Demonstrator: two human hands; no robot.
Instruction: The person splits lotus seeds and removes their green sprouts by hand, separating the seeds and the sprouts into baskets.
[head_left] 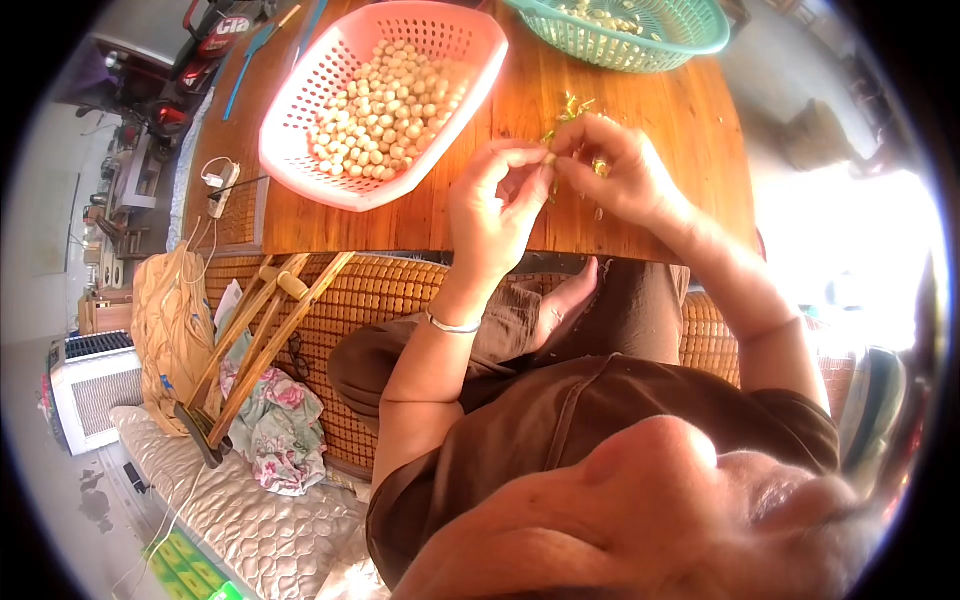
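Observation:
Over the front part of the wooden table, my left hand [503, 205] and my right hand [622, 172] meet at their fingertips. Between them is a small pale lotus seed [550, 159], pinched by my left thumb and forefinger. The right fingers are closed together at the same spot; their exact hold on the seed is partly hidden. Yellow-green slivers [572, 106] lie on the table just beyond and under the right hand. Left of my hands stands a pink basket [290, 150] with many round cream lotus seeds [385, 115] inside.
A green basket [690, 50] with pale pieces in it stands at the table's far right. On the left of the wooden table [650, 90] are a blue stick-like tool [240, 80] and a white power strip [218, 190]. Wooden crutches [275, 335] lean on the woven seat.

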